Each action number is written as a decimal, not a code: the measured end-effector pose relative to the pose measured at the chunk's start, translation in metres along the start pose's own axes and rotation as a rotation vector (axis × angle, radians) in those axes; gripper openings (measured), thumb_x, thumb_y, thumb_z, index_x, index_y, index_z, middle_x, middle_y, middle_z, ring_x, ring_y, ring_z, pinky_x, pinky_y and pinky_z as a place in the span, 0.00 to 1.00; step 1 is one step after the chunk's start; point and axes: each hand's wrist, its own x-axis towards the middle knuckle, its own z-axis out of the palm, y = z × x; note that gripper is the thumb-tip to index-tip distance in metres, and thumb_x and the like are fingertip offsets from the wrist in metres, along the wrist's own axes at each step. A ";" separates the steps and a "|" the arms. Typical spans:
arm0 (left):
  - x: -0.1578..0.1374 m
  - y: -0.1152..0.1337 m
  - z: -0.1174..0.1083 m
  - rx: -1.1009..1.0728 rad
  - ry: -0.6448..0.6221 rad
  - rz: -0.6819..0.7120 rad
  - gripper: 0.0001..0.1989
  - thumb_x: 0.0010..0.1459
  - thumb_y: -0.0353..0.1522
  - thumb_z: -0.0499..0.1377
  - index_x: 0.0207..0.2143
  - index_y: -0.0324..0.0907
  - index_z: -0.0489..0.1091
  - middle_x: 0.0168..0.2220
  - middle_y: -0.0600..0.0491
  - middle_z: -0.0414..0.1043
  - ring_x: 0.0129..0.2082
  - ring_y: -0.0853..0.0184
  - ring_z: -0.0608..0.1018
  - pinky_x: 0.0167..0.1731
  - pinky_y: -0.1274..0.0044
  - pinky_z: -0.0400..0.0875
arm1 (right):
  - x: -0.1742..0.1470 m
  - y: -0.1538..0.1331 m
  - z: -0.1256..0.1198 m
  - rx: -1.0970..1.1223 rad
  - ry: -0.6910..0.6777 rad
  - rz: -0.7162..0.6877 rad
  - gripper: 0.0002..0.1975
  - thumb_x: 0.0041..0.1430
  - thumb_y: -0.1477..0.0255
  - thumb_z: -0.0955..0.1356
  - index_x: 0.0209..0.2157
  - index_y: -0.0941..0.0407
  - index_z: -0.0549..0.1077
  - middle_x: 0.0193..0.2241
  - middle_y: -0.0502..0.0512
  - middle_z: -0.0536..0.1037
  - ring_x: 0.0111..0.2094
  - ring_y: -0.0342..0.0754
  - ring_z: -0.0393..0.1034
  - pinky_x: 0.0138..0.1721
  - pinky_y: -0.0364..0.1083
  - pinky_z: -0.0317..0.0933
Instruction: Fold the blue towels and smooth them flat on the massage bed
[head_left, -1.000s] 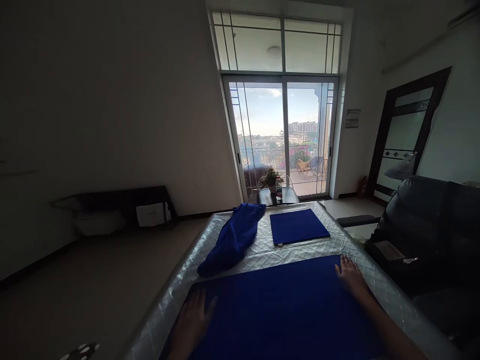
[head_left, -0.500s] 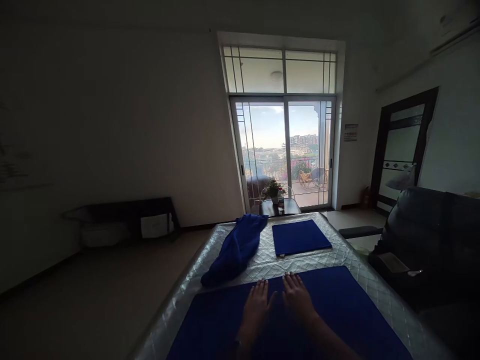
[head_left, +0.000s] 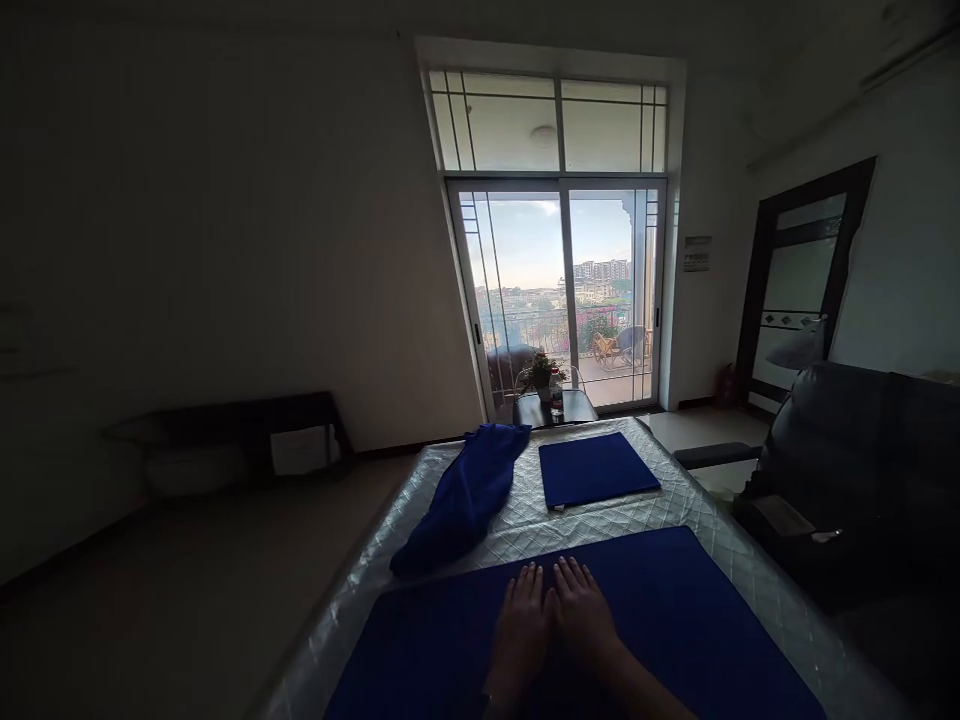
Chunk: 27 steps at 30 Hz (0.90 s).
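Observation:
A large blue cloth [head_left: 675, 620] lies spread flat over the near part of a table with a shiny quilted silver cover [head_left: 517, 515]. On this cloth rests my left hand [head_left: 525, 615], palm down with fingers stretched out. Beside it, my right hand [head_left: 581, 605] lies flat too, its thumb close to the left thumb. Nothing is held by either hand. Beyond them sits a folded blue cloth rectangle [head_left: 598, 470] with a small pale tag at its near edge. To its left is a crumpled blue cloth [head_left: 465, 500].
Past the table's far end stand a chair [head_left: 579, 405], a potted plant [head_left: 541, 373] and a bottle [head_left: 556, 392], before a sliding glass door [head_left: 607, 250]. A dark armchair [head_left: 847, 450] is on the right. A low dark bench [head_left: 247, 410] stands along the left wall.
My hands have come closer together, the right one moving left and slightly back toward me. The view has tilted slightly. The cloths keep their places on the table.

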 end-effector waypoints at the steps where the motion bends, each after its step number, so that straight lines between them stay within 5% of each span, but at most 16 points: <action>1: -0.001 0.001 -0.001 0.014 0.005 0.013 0.29 0.68 0.35 0.38 0.65 0.43 0.64 0.68 0.42 0.62 0.70 0.51 0.61 0.68 0.56 0.61 | -0.001 -0.001 -0.001 0.004 0.002 0.000 0.30 0.67 0.64 0.52 0.69 0.49 0.59 0.69 0.52 0.59 0.71 0.49 0.46 0.72 0.51 0.42; 8: -0.008 0.012 -0.008 0.091 0.175 -0.028 0.25 0.69 0.32 0.42 0.63 0.47 0.67 0.65 0.48 0.69 0.67 0.58 0.68 0.65 0.62 0.66 | -0.007 -0.002 -0.004 0.067 0.055 -0.017 0.30 0.67 0.64 0.53 0.67 0.56 0.62 0.68 0.58 0.61 0.71 0.54 0.50 0.71 0.56 0.45; 14: -0.011 0.016 -0.012 0.075 0.179 -0.040 0.24 0.69 0.32 0.44 0.62 0.45 0.68 0.64 0.46 0.69 0.66 0.56 0.69 0.65 0.62 0.65 | -0.010 -0.003 -0.006 0.077 0.079 -0.014 0.30 0.67 0.65 0.54 0.66 0.59 0.64 0.68 0.61 0.63 0.70 0.56 0.52 0.71 0.56 0.46; 21: -0.004 0.006 -0.005 -0.006 0.074 -0.061 0.26 0.68 0.35 0.43 0.65 0.51 0.63 0.66 0.52 0.68 0.68 0.54 0.65 0.66 0.59 0.64 | -0.003 0.002 0.007 0.028 0.106 -0.030 0.30 0.63 0.68 0.56 0.66 0.50 0.64 0.67 0.55 0.63 0.69 0.55 0.53 0.70 0.57 0.49; 27: 0.037 -0.009 0.033 -0.014 -0.013 0.013 0.35 0.61 0.30 0.48 0.68 0.67 0.50 0.68 0.62 0.64 0.70 0.54 0.59 0.68 0.57 0.57 | 0.030 0.020 0.031 -0.013 0.073 -0.064 0.42 0.50 0.73 0.61 0.67 0.34 0.53 0.65 0.39 0.62 0.67 0.56 0.54 0.65 0.59 0.55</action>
